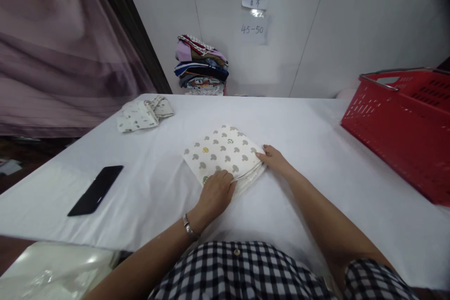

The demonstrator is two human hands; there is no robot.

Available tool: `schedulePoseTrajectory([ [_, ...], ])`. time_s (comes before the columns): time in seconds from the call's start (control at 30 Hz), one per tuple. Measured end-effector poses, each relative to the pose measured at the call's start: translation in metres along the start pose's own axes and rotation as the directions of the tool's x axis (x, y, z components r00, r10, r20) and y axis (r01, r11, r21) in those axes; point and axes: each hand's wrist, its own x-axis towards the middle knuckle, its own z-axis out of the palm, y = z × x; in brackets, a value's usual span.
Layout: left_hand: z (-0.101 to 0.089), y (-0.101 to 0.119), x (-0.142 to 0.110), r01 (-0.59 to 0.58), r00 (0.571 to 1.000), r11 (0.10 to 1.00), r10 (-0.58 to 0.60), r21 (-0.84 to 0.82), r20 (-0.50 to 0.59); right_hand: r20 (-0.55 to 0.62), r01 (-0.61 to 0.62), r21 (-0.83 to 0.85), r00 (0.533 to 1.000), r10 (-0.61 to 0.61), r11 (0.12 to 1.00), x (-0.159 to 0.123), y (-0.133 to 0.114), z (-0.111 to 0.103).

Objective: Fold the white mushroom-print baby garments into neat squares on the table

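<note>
A white cloth [225,150] printed with grey mushrooms lies folded in layers on the white table, turned so a corner points toward me. My left hand [217,190], with a silver bracelet at the wrist, is closed at its near edge, the curled fingers resting over the top layer. At the right corner, my right hand [276,159] pinches the layers with the thumb on top. The fingertips under that corner are partly hidden. The stacked edges of the layers show between the two hands.
Another folded patterned cloth [144,115] lies at the far left of the table [147,206]. A black phone [95,191] sits at the left. On the right stands a red plastic basket [404,126]. Piled fabrics [202,65] rise behind the far edge, by the wall.
</note>
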Motion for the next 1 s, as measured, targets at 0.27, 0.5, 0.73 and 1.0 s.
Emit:
schedulePoseTrajectory([
  [0.27,0.004,0.0,-0.002,-0.02,0.999,0.999,0.022,0.036,-0.032,-0.065,-0.063,0.337,0.994,0.09,0.939,0.001,-0.006,-0.007],
  [0.5,0.0,0.004,-0.009,-0.065,0.998,0.998,0.065,0.011,-0.018,-0.016,-0.069,0.069,0.997,0.07,0.995,0.001,0.004,-0.01],
  [0.73,-0.007,-0.001,-0.024,-0.015,1.0,1.0,0.015,-0.003,-0.015,-0.065,-0.026,-0.116,0.998,0.018,0.993,-0.001,0.0,-0.013],
  [1.0,0.002,-0.005,-0.031,-0.057,0.995,0.998,0.057,-0.004,0.086,-0.097,0.031,-0.175,0.994,-0.048,0.984,-0.001,-0.002,-0.017],
])
